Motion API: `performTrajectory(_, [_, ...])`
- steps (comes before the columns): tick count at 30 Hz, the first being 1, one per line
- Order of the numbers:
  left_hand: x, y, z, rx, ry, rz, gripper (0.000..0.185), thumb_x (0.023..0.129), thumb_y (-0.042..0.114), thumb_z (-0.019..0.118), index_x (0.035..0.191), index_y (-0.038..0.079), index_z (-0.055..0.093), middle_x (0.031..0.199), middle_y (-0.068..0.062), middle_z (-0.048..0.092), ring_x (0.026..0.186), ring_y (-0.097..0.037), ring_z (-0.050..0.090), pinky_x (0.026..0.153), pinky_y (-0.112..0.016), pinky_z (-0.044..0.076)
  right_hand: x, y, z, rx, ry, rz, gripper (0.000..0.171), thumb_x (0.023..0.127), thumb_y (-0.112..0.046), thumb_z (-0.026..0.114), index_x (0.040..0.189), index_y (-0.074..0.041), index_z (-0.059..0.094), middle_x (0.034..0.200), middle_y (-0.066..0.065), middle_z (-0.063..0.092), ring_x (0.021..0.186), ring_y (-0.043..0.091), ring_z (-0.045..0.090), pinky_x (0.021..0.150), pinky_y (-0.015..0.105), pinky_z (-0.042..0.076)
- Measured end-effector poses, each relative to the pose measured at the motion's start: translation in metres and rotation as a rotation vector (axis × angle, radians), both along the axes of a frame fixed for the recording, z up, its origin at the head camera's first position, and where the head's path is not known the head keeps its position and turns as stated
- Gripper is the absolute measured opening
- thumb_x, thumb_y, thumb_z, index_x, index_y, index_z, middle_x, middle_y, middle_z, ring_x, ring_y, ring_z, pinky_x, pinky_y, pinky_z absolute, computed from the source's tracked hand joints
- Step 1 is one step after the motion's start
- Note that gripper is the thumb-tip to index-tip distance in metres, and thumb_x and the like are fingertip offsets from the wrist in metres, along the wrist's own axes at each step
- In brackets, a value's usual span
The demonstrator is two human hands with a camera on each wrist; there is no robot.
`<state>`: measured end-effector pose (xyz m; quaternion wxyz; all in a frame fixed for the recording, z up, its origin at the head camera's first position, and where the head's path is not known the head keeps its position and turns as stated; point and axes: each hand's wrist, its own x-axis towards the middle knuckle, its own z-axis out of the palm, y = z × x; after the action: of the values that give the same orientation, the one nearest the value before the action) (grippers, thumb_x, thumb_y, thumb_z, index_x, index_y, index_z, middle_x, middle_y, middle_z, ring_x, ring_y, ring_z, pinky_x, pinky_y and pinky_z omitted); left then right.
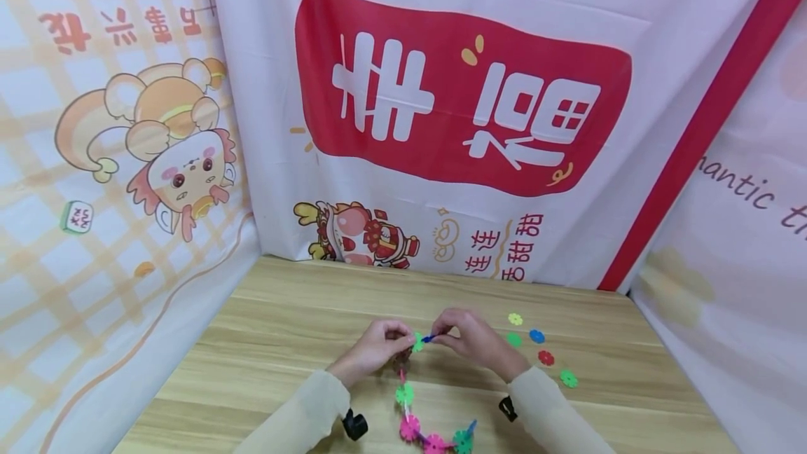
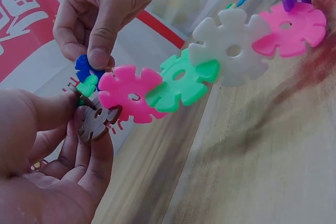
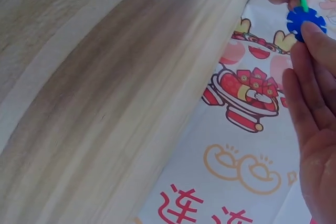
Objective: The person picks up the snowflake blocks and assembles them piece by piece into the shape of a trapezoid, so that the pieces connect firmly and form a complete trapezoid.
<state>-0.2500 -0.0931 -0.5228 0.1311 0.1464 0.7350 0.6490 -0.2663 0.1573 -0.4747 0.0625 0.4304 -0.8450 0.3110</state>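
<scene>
My left hand [image 1: 375, 349] pinches the end of a chain of slotted plastic snowflake discs, its thumb and fingers at a brown disc [image 2: 96, 125] and a small green disc [image 1: 418, 342]. Facing it, my right hand [image 1: 474, 339] holds a blue snowflake disc [image 3: 295, 20] between thumb and fingertips. In the wrist views, the blue disc meets the green one edge to edge. From the left hand the chain runs through a pink disc [image 2: 116, 88], a green disc [image 2: 190, 83] and a white disc [image 2: 212, 38], then curves along to more pink and a teal disc [image 1: 463, 442].
Loose discs lie on the wooden table [image 1: 271, 342] right of the right hand: yellow [image 1: 515, 319], blue [image 1: 536, 336], red [image 1: 546, 357] and green [image 1: 569, 378] among them. Printed cloth [image 1: 265, 125] hangs behind and at both sides.
</scene>
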Motion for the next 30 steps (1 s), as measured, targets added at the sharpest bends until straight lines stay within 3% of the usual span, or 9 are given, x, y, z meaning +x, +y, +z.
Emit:
performTrajectory(8, [0.000, 0.006, 0.010, -0.038, 0.015, 0.046, 0.016, 0.100, 0.020, 0.074, 0.104, 0.005, 0.076, 0.092, -0.006, 0.074, 0.081, -0.014, 0.066, 0.068, -0.024, 0.055, 0.001, 0.001, -0.005, -0.029, 0.101, 0.008, 0.011, 0.091, -0.006, 0.082, 0.097, -0.013, 0.077, 0.094, -0.001, 0.078, 0.086, 0.002, 0.072, 0.077, 0.017, 0.061])
performTrajectory(15, [-0.005, 0.005, 0.005, -0.134, 0.040, -0.056, 0.029, 0.104, 0.035, 0.069, 0.119, 0.011, 0.074, 0.101, -0.005, 0.074, 0.089, -0.018, 0.068, 0.079, -0.031, 0.058, 0.000, 0.002, -0.006, -0.019, 0.138, 0.030, 0.012, 0.090, -0.006, 0.083, 0.099, -0.013, 0.078, 0.096, -0.003, 0.079, 0.089, 0.003, 0.074, 0.078, 0.026, 0.065])
performTrajectory(19, [-0.006, 0.006, 0.002, -0.141, 0.012, -0.105, 0.037, 0.101, 0.047, 0.070, 0.124, 0.018, 0.075, 0.107, -0.004, 0.076, 0.096, -0.019, 0.069, 0.085, -0.033, 0.056, 0.002, 0.001, -0.004, 0.001, 0.124, 0.048, 0.013, 0.091, -0.006, 0.082, 0.101, -0.013, 0.079, 0.099, -0.002, 0.080, 0.091, 0.005, 0.075, 0.081, 0.030, 0.065])
performTrajectory(22, [-0.007, 0.008, 0.001, -0.129, 0.005, -0.115, 0.036, 0.100, 0.045, 0.072, 0.122, 0.016, 0.075, 0.108, -0.003, 0.077, 0.098, -0.018, 0.070, 0.087, -0.032, 0.057, 0.002, 0.004, -0.002, 0.038, 0.099, 0.027, 0.012, 0.093, -0.009, 0.081, 0.103, -0.013, 0.079, 0.100, -0.002, 0.080, 0.092, 0.005, 0.074, 0.082, 0.031, 0.065])
performTrajectory(30, [-0.009, 0.009, 0.001, -0.115, -0.033, -0.111, 0.038, 0.097, 0.047, 0.074, 0.121, 0.018, 0.075, 0.111, -0.004, 0.077, 0.100, -0.018, 0.071, 0.093, -0.034, 0.059, -0.013, 0.064, 0.011, 0.184, -0.066, -0.163, 0.014, 0.095, -0.012, 0.079, 0.107, -0.007, 0.078, 0.104, 0.007, 0.079, 0.094, 0.014, 0.073, 0.085, 0.039, 0.064])
